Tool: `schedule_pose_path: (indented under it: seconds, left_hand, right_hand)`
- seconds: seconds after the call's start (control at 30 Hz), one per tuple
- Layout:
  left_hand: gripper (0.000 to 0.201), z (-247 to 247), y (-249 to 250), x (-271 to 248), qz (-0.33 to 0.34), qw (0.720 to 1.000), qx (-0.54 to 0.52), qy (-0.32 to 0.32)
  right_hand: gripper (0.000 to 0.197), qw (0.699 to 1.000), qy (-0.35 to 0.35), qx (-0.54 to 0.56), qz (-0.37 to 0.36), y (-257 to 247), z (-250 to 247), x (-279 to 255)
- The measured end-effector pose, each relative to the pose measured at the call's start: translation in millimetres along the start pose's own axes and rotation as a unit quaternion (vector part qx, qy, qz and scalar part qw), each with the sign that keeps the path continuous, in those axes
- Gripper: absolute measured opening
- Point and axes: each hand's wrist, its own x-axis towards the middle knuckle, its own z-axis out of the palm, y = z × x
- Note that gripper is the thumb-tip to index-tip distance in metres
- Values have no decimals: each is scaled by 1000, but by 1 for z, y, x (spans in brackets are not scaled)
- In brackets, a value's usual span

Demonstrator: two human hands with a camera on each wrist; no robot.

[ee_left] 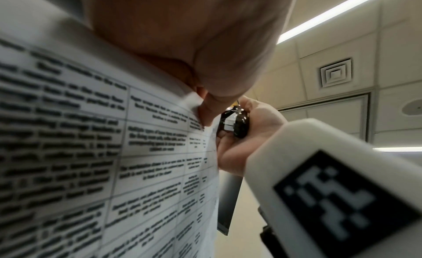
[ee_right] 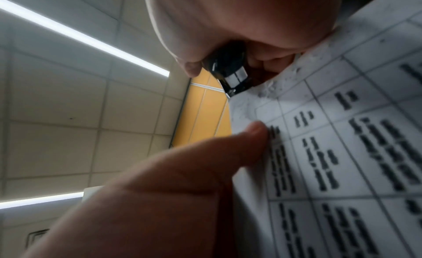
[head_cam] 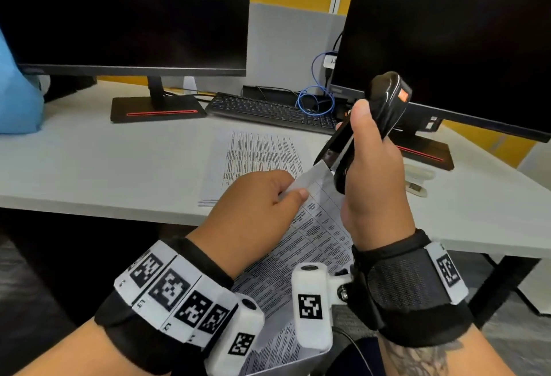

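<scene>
My right hand [head_cam: 372, 149] grips a black stapler [head_cam: 384, 101], held up off the desk with its mouth pointing down-left. My left hand [head_cam: 286, 188] pinches the top corner of printed sheets [head_cam: 316, 235] carrying a table of text, and that corner reaches into the stapler's mouth. In the left wrist view the thumb and finger pinch the sheets [ee_left: 146, 153] beside the stapler [ee_left: 237, 124]. The right wrist view shows the stapler's front end [ee_right: 230, 72] at the paper's edge [ee_right: 319, 135], with the left thumb [ee_right: 251, 139] pressed on the sheet.
A second stack of printed pages [head_cam: 256, 161] lies on the white desk [head_cam: 104, 164]. Two dark monitors [head_cam: 125, 12] [head_cam: 453, 33], a black keyboard [head_cam: 268, 110] and a blue cable [head_cam: 316, 98] stand behind. A small white object [head_cam: 417, 179] lies at the right.
</scene>
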Motion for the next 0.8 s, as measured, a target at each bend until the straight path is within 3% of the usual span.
schedule_pose_path:
  seconds: [0.53, 0.6, 0.73, 0.8]
  left_hand:
    - [43, 8, 20, -7, 42, 999, 3, 1]
    - [37, 11, 21, -8, 49, 999, -5, 7]
    - [4, 11, 17, -9, 42, 997, -54, 46]
    - [17, 10, 11, -7, 44, 988, -117, 88]
  right_hand:
    - [47, 998, 15, -36, -51, -2, 1, -4]
    - [46, 998, 10, -40, -54, -3, 0, -3]
    - [46, 999, -4, -13, -45, -2, -5, -3]
    - [46, 997, 14, 10, -73, -3, -10, -4]
